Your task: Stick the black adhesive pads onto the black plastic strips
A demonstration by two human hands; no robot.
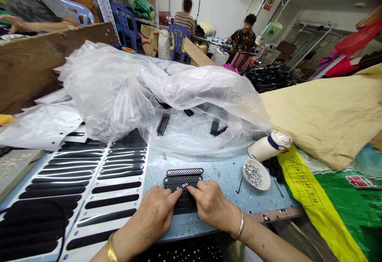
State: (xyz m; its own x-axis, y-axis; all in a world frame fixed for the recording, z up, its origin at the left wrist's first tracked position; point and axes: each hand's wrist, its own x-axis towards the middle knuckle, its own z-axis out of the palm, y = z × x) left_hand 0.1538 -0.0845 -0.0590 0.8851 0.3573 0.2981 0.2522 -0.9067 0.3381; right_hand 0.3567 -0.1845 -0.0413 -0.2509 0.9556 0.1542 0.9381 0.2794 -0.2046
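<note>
Several black strips (185,172) with a diamond texture and rounded ends lie in a stack of rows on the blue speckled table. Silver round fittings show near the ends of the upper strips. A few small silver pieces (182,186) lie in a cluster on the middle of the rows. My left hand (158,208) is closed at the left of the strips, its forefinger tip beside that cluster. From the right, my right hand (210,203) is closed too, with its forefinger pointing at the same pieces. Anything held between the fingertips is too small to make out.
A white bowl (266,174) of small silver parts stands right, beside a white bottle (265,147). Sheets of black adhesive strips (112,202) cover the left. Behind lies clear plastic (191,83) with black pieces (163,124). Other people (184,19) sit farther back.
</note>
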